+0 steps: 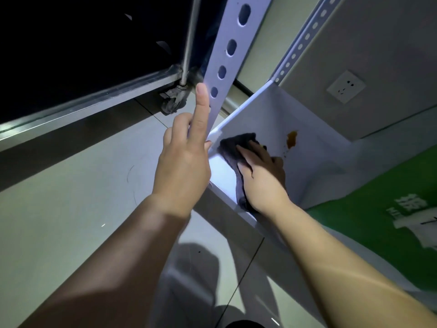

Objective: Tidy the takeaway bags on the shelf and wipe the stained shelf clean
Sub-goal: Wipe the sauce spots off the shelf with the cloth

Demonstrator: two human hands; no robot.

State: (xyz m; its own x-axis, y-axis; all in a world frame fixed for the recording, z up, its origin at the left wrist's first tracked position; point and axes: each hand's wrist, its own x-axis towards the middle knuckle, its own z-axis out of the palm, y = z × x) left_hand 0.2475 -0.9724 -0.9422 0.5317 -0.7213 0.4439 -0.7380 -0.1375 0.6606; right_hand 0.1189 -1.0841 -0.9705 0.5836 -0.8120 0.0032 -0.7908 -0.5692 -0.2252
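While the right hand (262,176) presses flat-fingered on a limp dark grey cloth (236,143) — probably best driven under the palm — beside a brown stain (292,139) on the white shelf (307,166), the left hand (182,162) leans on a perforated post (227,55), grip unclear.

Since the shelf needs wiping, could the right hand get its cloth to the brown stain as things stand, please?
Probably yes: the right hand presses the cloth on the shelf, and only bare shelf lies between it and the brown stain.
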